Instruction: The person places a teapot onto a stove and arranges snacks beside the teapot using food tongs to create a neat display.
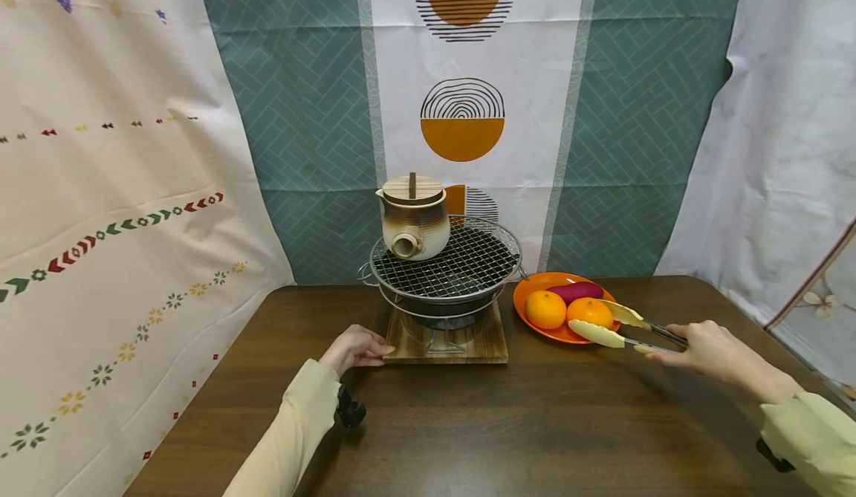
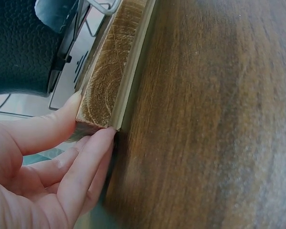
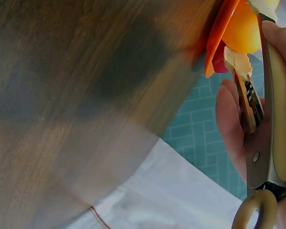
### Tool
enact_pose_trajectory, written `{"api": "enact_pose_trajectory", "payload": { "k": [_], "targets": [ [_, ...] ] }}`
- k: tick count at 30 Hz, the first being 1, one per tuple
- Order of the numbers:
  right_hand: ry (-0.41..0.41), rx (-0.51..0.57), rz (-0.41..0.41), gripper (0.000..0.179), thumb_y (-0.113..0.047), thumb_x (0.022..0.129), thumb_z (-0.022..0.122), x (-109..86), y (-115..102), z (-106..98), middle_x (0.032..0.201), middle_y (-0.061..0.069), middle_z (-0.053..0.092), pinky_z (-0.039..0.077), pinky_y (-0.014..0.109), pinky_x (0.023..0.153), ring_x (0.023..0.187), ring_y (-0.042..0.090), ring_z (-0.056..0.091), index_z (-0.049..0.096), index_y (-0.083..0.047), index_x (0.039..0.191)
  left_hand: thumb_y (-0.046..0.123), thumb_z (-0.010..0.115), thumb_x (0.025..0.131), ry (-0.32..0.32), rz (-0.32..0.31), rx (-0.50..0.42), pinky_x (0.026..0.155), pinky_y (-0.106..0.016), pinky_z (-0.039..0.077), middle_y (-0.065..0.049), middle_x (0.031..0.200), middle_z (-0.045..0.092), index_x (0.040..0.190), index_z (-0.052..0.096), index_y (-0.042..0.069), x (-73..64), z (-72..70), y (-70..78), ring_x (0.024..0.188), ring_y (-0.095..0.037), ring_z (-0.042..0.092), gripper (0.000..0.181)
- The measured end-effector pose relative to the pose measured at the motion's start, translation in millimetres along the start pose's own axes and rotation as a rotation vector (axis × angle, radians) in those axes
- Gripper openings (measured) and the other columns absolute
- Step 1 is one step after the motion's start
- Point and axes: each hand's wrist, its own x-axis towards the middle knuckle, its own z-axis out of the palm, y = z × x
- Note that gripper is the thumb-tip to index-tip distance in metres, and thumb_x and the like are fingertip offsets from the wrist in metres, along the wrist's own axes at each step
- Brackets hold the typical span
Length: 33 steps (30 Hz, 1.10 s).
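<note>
At its near left corner, a wooden board (image 1: 491, 339) is pinched by my left hand (image 1: 357, 347); in the left wrist view the thumb lies on the board's top edge (image 2: 109, 62) and the fingers meet its lower edge. My right hand (image 1: 722, 356) grips a pair of tongs (image 1: 658, 336) with cream tips. The tips are spread on either side of the right-hand orange (image 1: 588, 311); whether they touch it I cannot tell. Beside it on an orange plate (image 1: 524, 296) lie another orange (image 1: 545, 310) and a purple, elongated item (image 1: 576, 292).
On the board stands a round black grill with a wire mesh (image 1: 461, 267). A ceramic teapot (image 1: 428, 233) with a wooden lid (image 1: 394, 187) sits on the mesh, its hollow side handle facing me. Patterned cloths (image 1: 307, 111) hang behind and beside the brown table (image 1: 468, 430).
</note>
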Motion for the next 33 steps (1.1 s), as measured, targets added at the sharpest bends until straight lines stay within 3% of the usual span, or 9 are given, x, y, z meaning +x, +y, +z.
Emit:
{"api": "enact_pose_trajectory", "payload": {
  "k": [10,15,33],
  "targets": [
    [0.018,-0.017,-0.003,0.069,-0.045,0.073,0.072,-3.4,1.9,-3.9,0.062,0.004,0.054,0.039,0.032,0.044,0.053,0.014,0.044,0.058,0.016,0.102,-0.007,0.066,0.078,-0.009,0.003,-0.013,0.066,-0.036,0.054,-0.017,0.081,0.059,0.109,0.049,-0.02,1.1,0.6,2.8,0.064,-0.018,0.06,0.038],
    [0.025,0.011,0.015,0.07,-0.043,0.073,0.072,-7.2,2.8,-5.9,0.05,-0.005,0.041,0.036,0.026,0.039,0.041,0.009,0.04,0.057,0.017,0.105,-0.007,0.066,0.077,-0.004,0.003,-0.019,0.066,-0.035,0.054,-0.017,0.081,0.058,0.109,0.049,-0.021,1.1,1.1,2.4,0.064,-0.017,0.06,0.038],
    [0.06,0.052,0.007,0.069,-0.04,0.073,0.073,-10.6,5.7,-13.2,0.043,-0.01,0.039,0.037,0.023,0.036,0.031,0.003,0.038,0.055,0.017,0.107,-0.007,0.069,0.075,0.014,-0.008,-0.01,0.062,-0.033,0.054,-0.019,0.087,0.057,0.107,0.051,-0.02,2.0,-1.0,0.1,0.063,-0.018,0.059,0.039]
  ]
}}
